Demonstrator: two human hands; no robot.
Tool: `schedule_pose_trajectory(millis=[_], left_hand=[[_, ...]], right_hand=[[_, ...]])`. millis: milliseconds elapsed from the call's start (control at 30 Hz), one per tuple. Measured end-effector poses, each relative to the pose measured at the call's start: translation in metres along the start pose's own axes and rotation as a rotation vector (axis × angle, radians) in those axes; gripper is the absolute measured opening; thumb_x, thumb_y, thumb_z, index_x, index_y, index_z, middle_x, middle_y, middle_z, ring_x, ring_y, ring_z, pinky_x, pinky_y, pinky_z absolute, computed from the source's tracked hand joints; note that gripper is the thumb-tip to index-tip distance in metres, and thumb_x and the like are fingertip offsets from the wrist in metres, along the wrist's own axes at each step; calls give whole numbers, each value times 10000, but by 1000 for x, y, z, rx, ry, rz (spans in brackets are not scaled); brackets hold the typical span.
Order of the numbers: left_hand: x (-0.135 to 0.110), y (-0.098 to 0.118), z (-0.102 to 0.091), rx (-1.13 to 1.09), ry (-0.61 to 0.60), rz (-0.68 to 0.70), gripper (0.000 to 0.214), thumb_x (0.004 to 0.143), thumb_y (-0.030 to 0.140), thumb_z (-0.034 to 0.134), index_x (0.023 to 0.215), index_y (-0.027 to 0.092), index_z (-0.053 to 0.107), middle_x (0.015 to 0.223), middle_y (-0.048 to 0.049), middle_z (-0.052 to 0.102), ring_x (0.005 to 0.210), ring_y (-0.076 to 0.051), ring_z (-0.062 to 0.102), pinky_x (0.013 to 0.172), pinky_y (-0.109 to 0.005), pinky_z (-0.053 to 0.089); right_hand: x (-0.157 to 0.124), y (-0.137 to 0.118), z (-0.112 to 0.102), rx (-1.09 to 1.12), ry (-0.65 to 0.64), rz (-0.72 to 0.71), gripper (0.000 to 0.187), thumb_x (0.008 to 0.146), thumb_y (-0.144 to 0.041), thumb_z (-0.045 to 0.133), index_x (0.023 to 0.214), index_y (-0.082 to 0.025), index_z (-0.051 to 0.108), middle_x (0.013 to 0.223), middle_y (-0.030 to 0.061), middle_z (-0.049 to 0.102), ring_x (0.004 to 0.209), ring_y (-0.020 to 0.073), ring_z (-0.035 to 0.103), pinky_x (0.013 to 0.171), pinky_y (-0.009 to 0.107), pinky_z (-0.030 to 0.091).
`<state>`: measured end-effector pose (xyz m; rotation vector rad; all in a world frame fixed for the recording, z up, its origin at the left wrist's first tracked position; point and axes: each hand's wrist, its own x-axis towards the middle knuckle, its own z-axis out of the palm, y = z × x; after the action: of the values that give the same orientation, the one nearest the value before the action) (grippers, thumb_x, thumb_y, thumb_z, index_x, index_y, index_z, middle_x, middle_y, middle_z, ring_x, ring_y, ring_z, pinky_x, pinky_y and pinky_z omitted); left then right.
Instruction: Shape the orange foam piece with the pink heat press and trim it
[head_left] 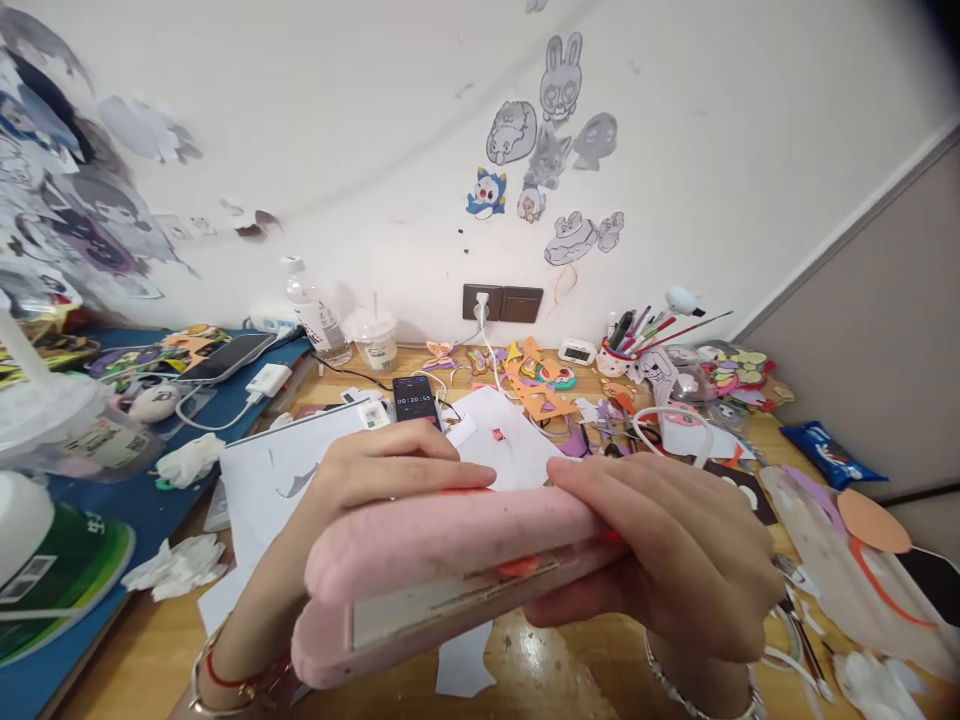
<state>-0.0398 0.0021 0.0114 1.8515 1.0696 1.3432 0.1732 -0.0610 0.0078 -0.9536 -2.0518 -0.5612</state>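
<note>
Close to the camera, a pink, soft-looking clamshell case is held up, tilted, with its two halves slightly parted. A pale panel and an orange-red piece show in the gap. My left hand reaches round behind the case, its fingers resting along the far upper edge; its thumb is hidden. My right hand wraps the right end, fingers over the top and thumb underneath. Beyond the case lie white paper sheets with a small red scrap.
A phone showing a timer lies behind my left hand. Paper and foam cut-outs cover the back. A pen cup stands right of an alarm clock. At left are a lidded cup, a green tub and crumpled tissue.
</note>
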Motion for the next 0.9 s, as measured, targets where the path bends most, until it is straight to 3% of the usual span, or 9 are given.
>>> schedule_pose_trajectory(millis=[67, 133, 300, 400, 567, 667, 800, 900], left_hand=[[2, -4, -2, -43, -233, 122, 130, 652, 403, 711, 723, 312, 771, 610, -29, 681, 516, -175, 620, 495, -262, 488], [3, -8, -2, -52, -368, 231, 171, 783, 342, 608, 862, 324, 758, 703, -44, 697, 601, -174, 642, 563, -262, 498], [0, -18, 1, -10, -320, 253, 187, 806, 307, 586, 905, 299, 744, 763, -58, 713, 709, -203, 641, 685, -311, 506], [2, -23, 0, 2, -270, 273, 185, 812, 262, 576, 882, 299, 743, 764, -43, 712, 686, -182, 626, 654, -285, 498], [8, -24, -3, -3, -309, 366, 186, 803, 217, 554, 850, 228, 734, 750, -34, 701, 662, -146, 616, 633, -245, 474], [6, -24, -3, -3, -244, 347, 144, 791, 198, 555, 747, 200, 692, 678, -26, 661, 615, -151, 582, 601, -259, 449], [-2, -24, -4, -122, -68, 278, 213, 858, 151, 441, 704, 212, 575, 615, 0, 552, 582, -155, 500, 579, -296, 391], [-7, -20, -7, -189, -7, 245, 234, 877, 170, 414, 667, 210, 510, 613, 8, 473, 577, -151, 430, 548, -297, 329]], right_hand=[[0, 0, 0, 23, 7, -35, 517, 749, -504, 641, 1107, -138, 567, 713, 49, 686, 634, 184, 631, 556, 290, 473], [2, 1, 0, 47, -5, -31, 421, 789, -423, 626, 1096, -143, 559, 689, 38, 680, 622, 172, 626, 543, 281, 464], [5, 0, 4, 73, -22, 10, 338, 810, -363, 612, 1071, -157, 550, 668, 25, 675, 603, 166, 630, 542, 277, 465], [4, 0, 4, 48, -5, -31, 345, 803, -362, 622, 1053, -131, 566, 673, 43, 676, 602, 171, 628, 544, 282, 465], [2, 2, 6, 8, 45, -16, 394, 799, -434, 620, 1054, -138, 572, 699, 55, 684, 638, 174, 630, 583, 275, 459], [1, 8, 9, 9, 86, 106, 366, 825, -496, 554, 1021, -188, 578, 712, 25, 676, 622, 145, 610, 586, 249, 450], [1, 21, 14, -12, 137, 431, 483, 808, -629, 457, 929, -185, 604, 608, -1, 562, 493, 115, 474, 495, 259, 377], [3, 28, 17, 248, 44, 714, 510, 823, -645, 406, 882, -176, 598, 571, -17, 469, 456, 105, 394, 435, 260, 307]])
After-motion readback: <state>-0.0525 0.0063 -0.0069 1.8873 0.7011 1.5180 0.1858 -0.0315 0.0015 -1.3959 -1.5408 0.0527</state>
